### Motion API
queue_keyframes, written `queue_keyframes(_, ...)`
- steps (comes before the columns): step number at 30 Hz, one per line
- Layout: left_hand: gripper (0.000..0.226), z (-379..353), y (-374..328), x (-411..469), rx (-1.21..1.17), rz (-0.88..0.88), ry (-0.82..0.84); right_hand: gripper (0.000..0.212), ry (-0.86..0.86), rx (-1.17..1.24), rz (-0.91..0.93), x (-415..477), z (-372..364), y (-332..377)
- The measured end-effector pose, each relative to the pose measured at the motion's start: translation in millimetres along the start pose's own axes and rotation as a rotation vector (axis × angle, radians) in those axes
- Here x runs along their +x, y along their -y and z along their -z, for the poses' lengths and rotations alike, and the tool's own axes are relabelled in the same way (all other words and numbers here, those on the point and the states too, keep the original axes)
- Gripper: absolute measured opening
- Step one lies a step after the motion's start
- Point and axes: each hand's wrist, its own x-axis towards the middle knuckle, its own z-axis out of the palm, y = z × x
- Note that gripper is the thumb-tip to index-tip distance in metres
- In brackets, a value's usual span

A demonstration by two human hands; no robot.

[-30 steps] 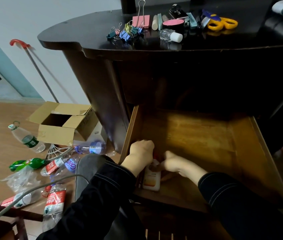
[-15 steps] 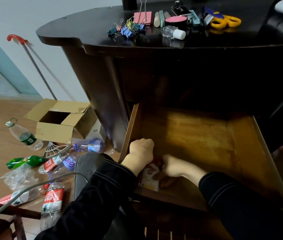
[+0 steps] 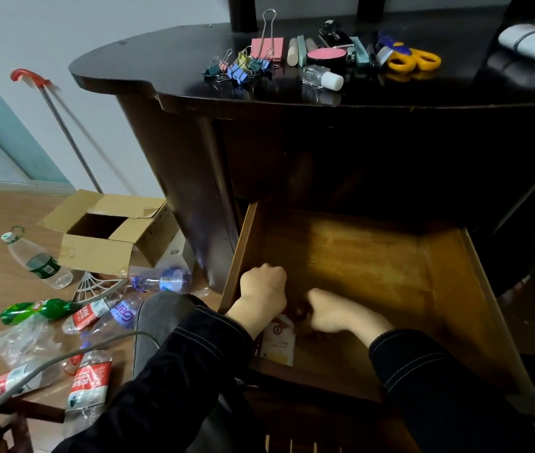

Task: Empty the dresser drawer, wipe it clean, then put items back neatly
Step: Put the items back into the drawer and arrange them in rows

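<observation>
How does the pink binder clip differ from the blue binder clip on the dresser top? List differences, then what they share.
The pink binder clip is larger than the blue binder clip. The pink one's wire handle sticks up; the blue one's handles are short. The blue one lies in a heap of small clips; the pink one sits behind it. Both rest on the dresser top.

The drawer [image 3: 374, 273] gave you bare floor to pass over along its back and right walls. Its front left corner was crowded: your left hand [image 3: 264, 294] and right hand [image 3: 331, 310] sat there over a white packet [image 3: 277, 343].
</observation>
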Motion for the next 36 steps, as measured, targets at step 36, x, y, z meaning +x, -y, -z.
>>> queue_keyframes(36, 0.032, 178.0, -95.5, 18.4, -0.406, -0.529, -1.375, 0.069, -1.345, -0.233, -0.233, -197.9, 291.9, -35.5)
